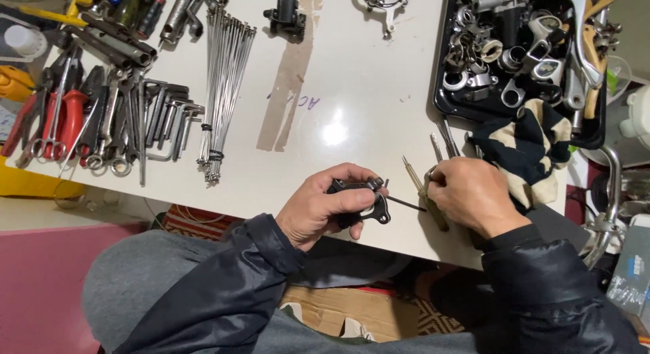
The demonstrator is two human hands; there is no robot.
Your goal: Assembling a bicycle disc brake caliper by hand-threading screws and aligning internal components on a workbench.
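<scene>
My left hand [323, 206] grips a small black metal bracket-like part [369, 200] just above the near edge of the white table [352, 83]. My right hand [472, 193] holds a thin dark hex key [404, 203] whose tip points at that part. A yellow-handled tool [426, 191] lies under my right hand, and two slim metal tools [443, 141] lie just beyond it. Both sleeves are dark jacket fabric.
A black tray [441, 90] of metal bike parts stands at the far right, with a black-and-cream cloth [528, 147] in front. A bundle of spokes [223, 90], hex keys [166, 120] and red-handled pliers [57, 117] lie left. A small black clamp [286, 19] sits at the back.
</scene>
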